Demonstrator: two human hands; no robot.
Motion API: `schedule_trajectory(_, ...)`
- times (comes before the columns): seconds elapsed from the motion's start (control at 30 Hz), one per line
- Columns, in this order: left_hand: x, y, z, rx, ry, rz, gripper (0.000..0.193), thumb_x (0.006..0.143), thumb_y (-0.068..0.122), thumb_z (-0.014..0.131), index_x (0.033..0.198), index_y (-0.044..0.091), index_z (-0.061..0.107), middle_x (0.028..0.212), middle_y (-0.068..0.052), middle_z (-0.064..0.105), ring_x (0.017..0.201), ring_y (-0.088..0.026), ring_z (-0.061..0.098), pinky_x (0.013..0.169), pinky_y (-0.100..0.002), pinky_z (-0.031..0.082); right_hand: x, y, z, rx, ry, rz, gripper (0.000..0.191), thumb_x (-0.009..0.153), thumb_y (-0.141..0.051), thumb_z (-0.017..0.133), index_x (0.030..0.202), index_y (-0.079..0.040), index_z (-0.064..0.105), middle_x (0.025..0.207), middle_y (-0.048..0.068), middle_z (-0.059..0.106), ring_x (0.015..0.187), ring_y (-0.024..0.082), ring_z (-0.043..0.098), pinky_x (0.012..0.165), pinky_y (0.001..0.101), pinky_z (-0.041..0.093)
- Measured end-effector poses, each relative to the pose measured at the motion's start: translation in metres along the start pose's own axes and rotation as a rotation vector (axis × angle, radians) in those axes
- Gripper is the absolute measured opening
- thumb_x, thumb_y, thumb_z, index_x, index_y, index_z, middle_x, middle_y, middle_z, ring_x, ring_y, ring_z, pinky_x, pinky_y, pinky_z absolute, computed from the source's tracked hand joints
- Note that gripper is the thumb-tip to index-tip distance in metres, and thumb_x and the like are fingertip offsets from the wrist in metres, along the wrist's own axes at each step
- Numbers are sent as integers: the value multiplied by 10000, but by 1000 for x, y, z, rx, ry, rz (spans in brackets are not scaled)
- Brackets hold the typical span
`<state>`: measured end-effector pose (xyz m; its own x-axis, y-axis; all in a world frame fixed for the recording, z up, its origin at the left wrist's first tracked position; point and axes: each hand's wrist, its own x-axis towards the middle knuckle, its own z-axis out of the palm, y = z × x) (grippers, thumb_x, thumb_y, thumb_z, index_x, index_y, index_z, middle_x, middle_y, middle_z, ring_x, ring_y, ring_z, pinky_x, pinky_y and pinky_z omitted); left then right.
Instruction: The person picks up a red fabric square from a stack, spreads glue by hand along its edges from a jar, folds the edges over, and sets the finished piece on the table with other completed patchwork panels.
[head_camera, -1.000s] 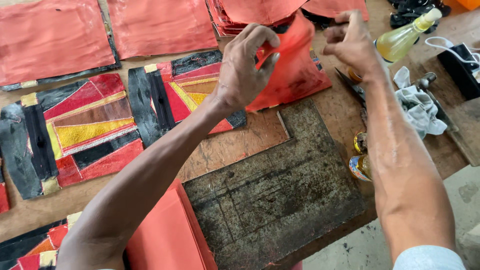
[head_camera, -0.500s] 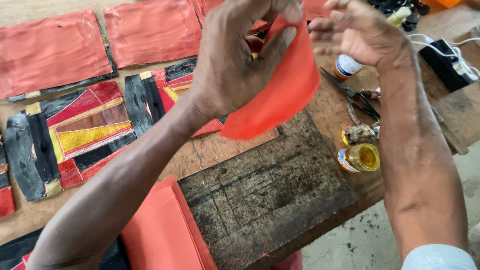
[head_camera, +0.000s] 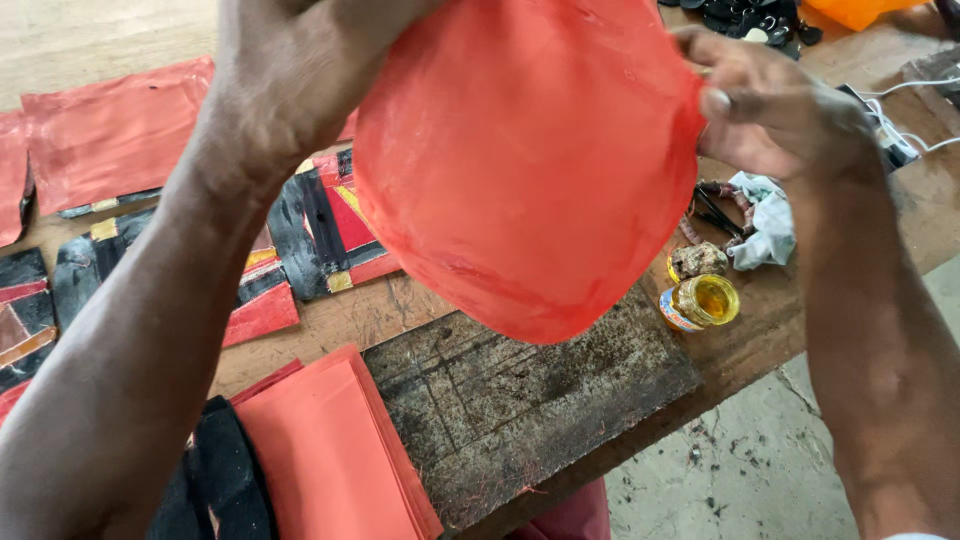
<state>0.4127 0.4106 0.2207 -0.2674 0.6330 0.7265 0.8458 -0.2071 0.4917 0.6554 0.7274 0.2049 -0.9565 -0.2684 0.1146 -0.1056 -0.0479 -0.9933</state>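
While both hands lift it well above the tabletop (head_camera: 330, 320), the thin orange-red sheet of soft leather-like material (head_camera: 530, 170) hangs between them, its lower edge sagging. The left hand (head_camera: 290, 80) is closed on its upper left edge; the right hand (head_camera: 770, 110) pinches the right edge between thumb and fingertips, other fingers loosely curled. A light pinch like this could let the sheet slip, and it might drop toward the open jar of yellow glue (head_camera: 700, 302) below the right hand. A stack of matching orange sheets (head_camera: 330, 460) lies beneath the left forearm.
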Motion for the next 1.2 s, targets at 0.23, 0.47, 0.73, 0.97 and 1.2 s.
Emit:
schedule_trajectory(0.23,-20,63,-12,-371,-20,-189,42,1042,71,693,1065,38,681,976,37,694,882,-46,646,805,-237,540,-57,-14,7,-45,464,-56,538,881,27,763,1345,45,492,1219,214,642,1140,273,676,979,383,572)
schedule_trajectory(0.47,-30,42,15,-448,-22,-188,127,1001,-67,678,1100,1,638,1098,0,659,1005,-55,658,947,-239,589,-37,-15,5,195,401,-17,685,859,-181,781,1409,34,433,1215,235,675,1075,353,731,887,517,627)
schedule_trajectory(0.73,-31,32,14,-392,-20,-192,119,1019,-78,674,1105,3,659,1052,-12,666,932,-55,656,932,-241,603,-36,18,17,-183,402,22,513,937,31,691,1379,63,432,1204,244,642,1146,274,679,1023,433,579)
schedule_trajectory(0.97,-59,13,39,-361,-103,-320,175,946,102,716,1116,69,689,1144,-61,656,1006,-131,675,847,-279,608,-48,26,-44,-458,616,101,419,902,42,705,1266,45,497,1043,177,694,920,214,709,811,330,605)
schedule_trajectory(1.2,-80,-91,126,-121,-115,-417,322,870,101,749,1190,73,727,1221,-85,572,1263,-278,489,1146,-443,403,14,94,-112,-756,735,270,459,903,11,798,1265,50,518,1043,160,683,905,169,709,715,319,589)
